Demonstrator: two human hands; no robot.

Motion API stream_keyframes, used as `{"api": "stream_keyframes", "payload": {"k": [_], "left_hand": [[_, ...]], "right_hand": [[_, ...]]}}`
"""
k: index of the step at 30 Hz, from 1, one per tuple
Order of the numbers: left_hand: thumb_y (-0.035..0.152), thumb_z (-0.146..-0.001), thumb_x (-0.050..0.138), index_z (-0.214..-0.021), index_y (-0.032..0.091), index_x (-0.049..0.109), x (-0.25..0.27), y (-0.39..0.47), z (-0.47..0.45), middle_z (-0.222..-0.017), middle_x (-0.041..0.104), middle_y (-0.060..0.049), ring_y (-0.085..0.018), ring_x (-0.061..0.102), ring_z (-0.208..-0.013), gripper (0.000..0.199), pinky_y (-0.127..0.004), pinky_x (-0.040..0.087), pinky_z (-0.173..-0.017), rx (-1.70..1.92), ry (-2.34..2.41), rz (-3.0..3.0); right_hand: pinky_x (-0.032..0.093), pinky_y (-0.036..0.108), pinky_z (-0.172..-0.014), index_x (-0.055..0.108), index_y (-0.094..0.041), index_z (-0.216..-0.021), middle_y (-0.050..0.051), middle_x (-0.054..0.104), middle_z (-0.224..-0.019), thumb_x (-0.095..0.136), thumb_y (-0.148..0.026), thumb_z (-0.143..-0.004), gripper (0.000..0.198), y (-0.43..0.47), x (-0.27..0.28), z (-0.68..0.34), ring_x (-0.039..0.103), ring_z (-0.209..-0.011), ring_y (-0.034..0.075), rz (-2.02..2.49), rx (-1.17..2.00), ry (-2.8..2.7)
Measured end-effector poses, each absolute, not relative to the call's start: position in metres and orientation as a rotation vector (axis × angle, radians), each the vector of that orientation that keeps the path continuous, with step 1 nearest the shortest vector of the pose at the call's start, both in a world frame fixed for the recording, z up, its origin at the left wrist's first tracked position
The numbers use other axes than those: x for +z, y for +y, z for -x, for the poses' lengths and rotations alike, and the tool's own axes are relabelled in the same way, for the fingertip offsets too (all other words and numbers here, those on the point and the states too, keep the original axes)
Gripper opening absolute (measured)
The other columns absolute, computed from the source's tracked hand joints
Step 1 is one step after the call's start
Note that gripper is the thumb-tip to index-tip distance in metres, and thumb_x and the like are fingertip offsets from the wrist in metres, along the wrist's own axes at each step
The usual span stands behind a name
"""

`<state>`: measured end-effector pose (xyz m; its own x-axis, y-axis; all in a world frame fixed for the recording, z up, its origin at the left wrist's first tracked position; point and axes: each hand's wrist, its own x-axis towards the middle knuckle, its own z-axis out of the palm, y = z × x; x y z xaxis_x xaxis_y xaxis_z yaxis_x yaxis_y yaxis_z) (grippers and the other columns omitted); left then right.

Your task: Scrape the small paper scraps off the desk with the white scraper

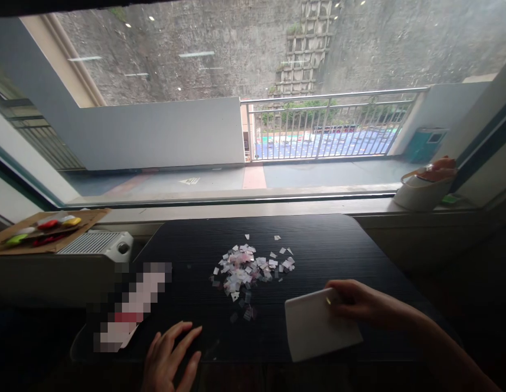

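A loose heap of small cut paper pieces (pixel 240 267), mostly white with some pink and some clear-looking, lies on the black table (pixel 187 239). Near the table's front edge, to the right of the heap, my right hand (pixel 351 302) grips a white rectangular box-like thing (pixel 314 326) by its upper right side; its inside is hidden. My left hand (pixel 171 354) rests low at the front left, fingers spread and holding nothing. Close by on its left lies a long pale item (pixel 141 299) with a red band, blurred by large pixels.
On the left, a white heater-like unit (pixel 98 245) stands beside cardboard (pixel 8 234) carrying colourful packets (pixel 47 226). A white bag-like container (pixel 424 190) sits on the right of the window sill (pixel 277 209). Beyond the glass is a railed walkway (pixel 326 130).
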<state>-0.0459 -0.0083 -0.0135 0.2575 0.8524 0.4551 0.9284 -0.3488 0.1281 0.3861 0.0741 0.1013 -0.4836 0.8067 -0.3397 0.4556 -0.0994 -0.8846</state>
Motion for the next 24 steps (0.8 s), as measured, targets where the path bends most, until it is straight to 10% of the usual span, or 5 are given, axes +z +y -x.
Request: {"api": "stream_keyframes", "payload": {"k": [24], "left_hand": [[0.025, -0.085, 0.055, -0.117, 0.029, 0.057, 0.014, -0.016, 0.005, -0.113, 0.064, -0.007, -0.024, 0.062, -0.109, 0.033, -0.054, 0.048, -0.096, -0.723, -1.811, 2.224]], "right_hand": [[0.049, 0.026, -0.055, 0.068, -0.017, -0.086, 0.003, 0.069, -0.070, 0.057, -0.048, -0.075, 0.035, 0.074, 0.051, -0.310, 0.064, -0.065, 0.022, 1.415, 1.311, -1.630]]}}
